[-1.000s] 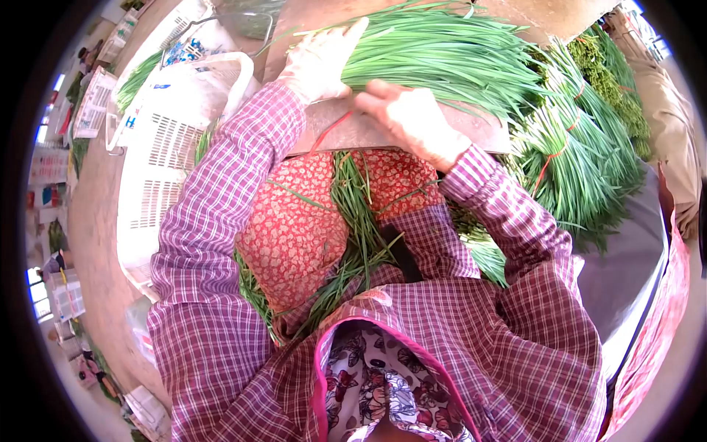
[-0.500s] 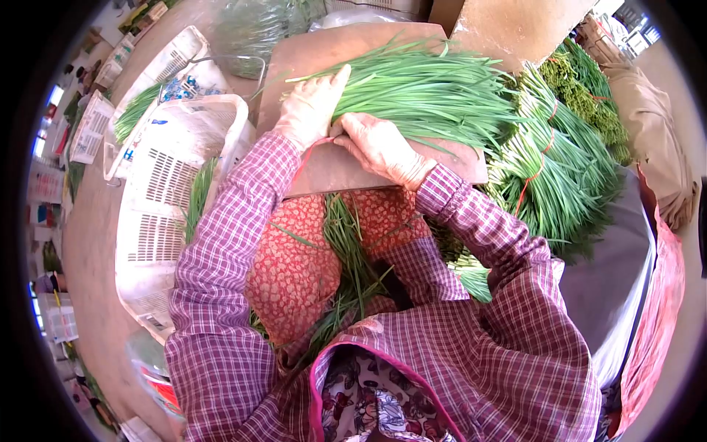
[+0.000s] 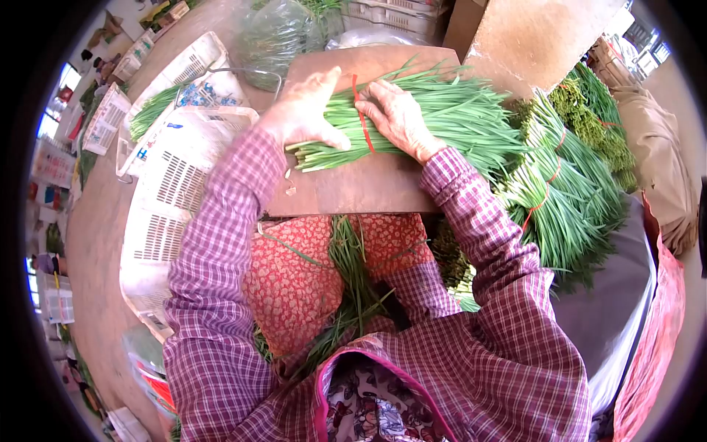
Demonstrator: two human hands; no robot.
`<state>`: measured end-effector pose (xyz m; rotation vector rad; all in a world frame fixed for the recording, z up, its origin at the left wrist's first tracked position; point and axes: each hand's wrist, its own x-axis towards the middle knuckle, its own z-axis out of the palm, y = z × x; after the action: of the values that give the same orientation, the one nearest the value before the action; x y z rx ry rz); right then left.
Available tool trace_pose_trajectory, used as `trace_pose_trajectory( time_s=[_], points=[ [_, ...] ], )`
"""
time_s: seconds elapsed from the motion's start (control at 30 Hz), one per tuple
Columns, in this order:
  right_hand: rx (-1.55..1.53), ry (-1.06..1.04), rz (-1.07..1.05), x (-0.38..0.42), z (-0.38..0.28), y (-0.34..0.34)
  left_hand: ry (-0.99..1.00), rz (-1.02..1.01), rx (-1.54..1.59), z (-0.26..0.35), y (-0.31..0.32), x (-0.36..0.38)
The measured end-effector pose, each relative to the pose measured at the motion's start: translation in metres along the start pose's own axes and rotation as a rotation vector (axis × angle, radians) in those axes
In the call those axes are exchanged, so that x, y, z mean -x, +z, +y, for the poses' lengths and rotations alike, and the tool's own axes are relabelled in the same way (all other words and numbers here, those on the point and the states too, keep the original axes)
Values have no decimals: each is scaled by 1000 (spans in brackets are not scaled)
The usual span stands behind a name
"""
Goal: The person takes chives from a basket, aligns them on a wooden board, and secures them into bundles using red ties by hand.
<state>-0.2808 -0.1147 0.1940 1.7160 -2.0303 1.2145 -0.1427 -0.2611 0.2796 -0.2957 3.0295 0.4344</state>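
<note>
A bunch of garlic chives (image 3: 456, 110) lies across a brown board (image 3: 331, 191), its pale stem ends to the left and leaves to the right. Round its stem part runs a red band (image 3: 366, 131). My left hand (image 3: 302, 110) is at the stem ends, thumb and fingers spread apart. Just right of the band, my right hand (image 3: 399, 121) lies over the bunch with bent fingers gripping it from above; its fingertips are near the band. Loose chive leaves (image 3: 346, 250) hang over the red flowered cloth (image 3: 294, 287) on my lap.
To the right, more banded chives (image 3: 567, 184) are piled beside greener stalks (image 3: 596, 125). White plastic baskets (image 3: 166, 214) stand at the left. A clear plastic bag (image 3: 276, 44) and a cardboard box (image 3: 537, 44) are behind the board.
The red band, earlier strung out below my hands, now lies across the bunch. My right hand has moved up onto the leaves; my left hand's fingers have spread at the stem ends.
</note>
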Motion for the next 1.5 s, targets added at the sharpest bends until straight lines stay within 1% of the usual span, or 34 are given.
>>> trace_pose_trajectory(
  time_s=[0.03, 0.07, 0.13, 0.17, 0.2, 0.23, 0.27, 0.3, 0.37, 0.4, 0.47, 0.57, 0.63, 0.67, 0.7, 0.73, 0.77, 0.8, 0.83, 0.87, 0.9, 0.93, 0.97, 1.03, 1.1, 1.13, 1.17, 1.23, 1.3, 1.33, 1.37, 1.43, 1.47, 1.5],
  points=[
    [6, 36, 8, 4, -4, 1, -62, -39, -93, 1, -8, -7],
    [20, 31, 13, 8, -6, 2, -67, -43, -93, 0, -9, -17],
    [11, 45, 9, 10, -8, 0, -119, -270, -238, -6, -11, -42],
    [5, 61, 7, 12, -9, 0, -122, -267, -242, -10, -11, -51],
    [33, 18, 68, 13, -12, -1, -147, -361, -143, -12, -10, -59],
    [31, 18, 70, 13, -14, 0, -172, -457, -41, -14, -9, -65],
    [36, 18, 72, 13, -16, -1, -187, -583, -32, -17, -9, -72],
    [43, 19, 75, 14, -16, -1, -186, -584, -33, -17, -8, -74],
    [37, 36, 67, 16, -17, -1, -123, -661, 95, -20, -4, -73],
    [27, 42, 63, 17, -17, 0, -87, -552, 114, -22, 3, -68],
    [12, 44, 66, 20, -18, -1, -90, -548, 124, -28, 11, -67],
    [-24, 24, 85, 26, -23, -4, -107, -517, 119, -7, 18, -42],
    [-38, 31, 75, 30, -29, -8, -89, -285, -32, 8, 28, -22],
    [42, -3, 49, 32, -34, -14, -107, -204, -116, 18, 33, -13],
    [119, -41, 25, 31, -40, -20, -112, -203, -114, 31, 31, -7],
    [193, -101, 52, 28, -47, -26, -155, -196, -180, 42, 28, -1],
    [190, -102, 43, 24, -49, -31, -198, -190, -244, 47, 30, 4],
    [264, -153, 42, 20, -48, -35, -179, -129, -272, 47, 39, 7],
    [338, -206, 42, 16, -46, -38, -180, -130, -266, 46, 45, 8],
    [317, -219, -15, 14, -41, -40, -165, -96, -348, 46, 52, 9],
    [316, -220, -21, 14, -35, -39, -150, -62, -430, 46, 57, 12],
    [217, -138, -161, 15, -27, -35, -119, 24, -437, 45, 63, 18],
    [119, -55, -302, 17, -21, -32, -123, 24, -431, 44, 68, 21],
    [112, -64, -312, 22, -23, -31, -82, 126, -415, 47, 71, 26],
    [122, -106, -223, 30, -29, -30, -95, 125, -399, 47, 77, 32],
    [132, -126, -191, 34, -33, -31, -31, 221, -402, 44, 83, 35],
    [122, -113, -208, 36, -36, -32, 35, 315, -405, 40, 87, 38],
    [132, -116, -191, 40, -38, -31, 86, 321, -366, 40, 70, 43],
    [140, -121, -170, 41, -38, -31, 142, 139, 74, 29, 43, 44],
    [143, -109, -179, 41, -38, -31, 242, 216, 203, 14, 37, 37],
    [146, -97, -183, 40, -38, -30, 300, 232, 224, 12, 11, 26],
    [118, -105, -157, 41, -36, -28, 126, 172, 372, 3, -19, -2],
    [125, -105, -152, 41, -37, -28, 129, 169, 371, -5, -16, -20],
    [132, -106, -147, 42, -37, -29, 20, 194, 287, -15, -3, -38]
  ],
)
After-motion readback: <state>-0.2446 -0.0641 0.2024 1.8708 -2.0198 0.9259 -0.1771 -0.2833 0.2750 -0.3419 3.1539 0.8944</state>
